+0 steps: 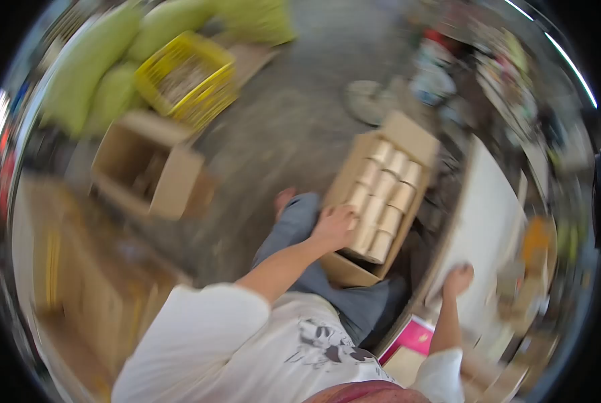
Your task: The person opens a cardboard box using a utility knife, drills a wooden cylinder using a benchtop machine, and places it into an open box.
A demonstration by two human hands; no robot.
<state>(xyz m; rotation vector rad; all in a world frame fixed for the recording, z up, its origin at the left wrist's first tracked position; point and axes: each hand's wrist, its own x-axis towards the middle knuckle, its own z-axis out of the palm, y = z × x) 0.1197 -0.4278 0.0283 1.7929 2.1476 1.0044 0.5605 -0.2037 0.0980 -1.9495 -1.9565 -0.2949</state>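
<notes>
Pale rolls (383,195) sit in the carton (408,138) toward three o'clock, the left hand (336,227) bent-fingered against them. At four o'clock, the right hand (457,279) curls by the white board (483,218) (whether pinching anything, I cannot tell).

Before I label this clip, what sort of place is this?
Probably a workshop or packing area: a carton of pale cylindrical pieces, a yellow crate and bulging green sacks.
</notes>
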